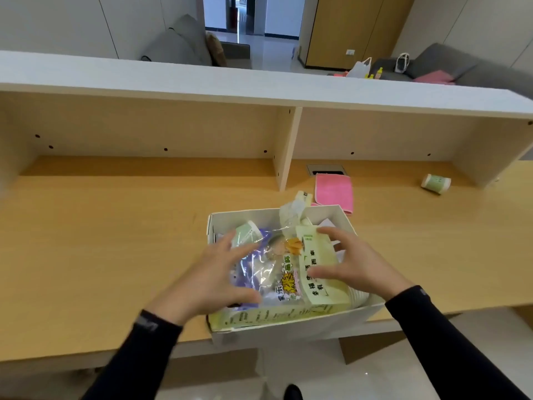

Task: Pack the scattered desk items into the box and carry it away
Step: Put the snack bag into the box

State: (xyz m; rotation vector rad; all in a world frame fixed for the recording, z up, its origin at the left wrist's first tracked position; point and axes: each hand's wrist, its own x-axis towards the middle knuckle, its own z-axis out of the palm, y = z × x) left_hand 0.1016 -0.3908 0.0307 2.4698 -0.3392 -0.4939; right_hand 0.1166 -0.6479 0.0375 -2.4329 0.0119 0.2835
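A white cardboard box (340,323) sits at the desk's front edge, overhanging it slightly. Inside lie a clear and purple snack bag (274,272), a pale green paper pack with printed characters (320,264) and a green paper cup (246,230). My left hand (213,278) hovers over the snack bag with fingers spread. My right hand (357,264) rests fingers apart on the green pack. A pink cloth (334,190) lies on the desk just behind the box. A second green paper cup (435,183) lies on its side at the far right.
The wooden desk (115,241) runs left and right under a raised shelf unit with a divider (285,148). A cable grommet (326,169) sits behind the pink cloth. Beyond the shelf are grey sofas and bags.
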